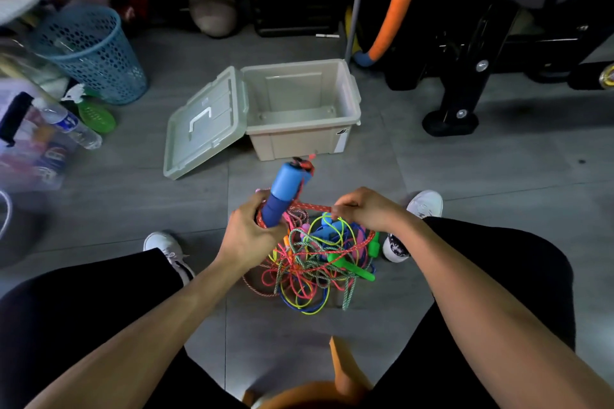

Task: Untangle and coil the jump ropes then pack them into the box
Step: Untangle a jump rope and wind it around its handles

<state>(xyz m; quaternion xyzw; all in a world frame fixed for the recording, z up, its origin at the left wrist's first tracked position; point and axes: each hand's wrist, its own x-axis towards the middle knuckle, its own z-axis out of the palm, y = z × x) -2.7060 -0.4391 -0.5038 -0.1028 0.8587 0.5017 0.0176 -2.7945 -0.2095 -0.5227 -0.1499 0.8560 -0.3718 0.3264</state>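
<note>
A tangle of coloured jump ropes [309, 269] lies on the grey floor between my feet. My left hand [247, 234] grips a pair of blue handles [285, 191] upright, with red braided rope looped around them. My right hand [360, 209] pinches that red rope [310, 207], stretched taut between both hands. The beige plastic box [345, 100] stands open and empty just beyond, its lid [206, 123] swung down to the left.
A blue mesh basket [93, 50] stands at the left with a water bottle [71, 124] and a green item near it. Black gym equipment [465, 70] fills the right rear. A foam-covered hoop [393, 13] leans behind the box.
</note>
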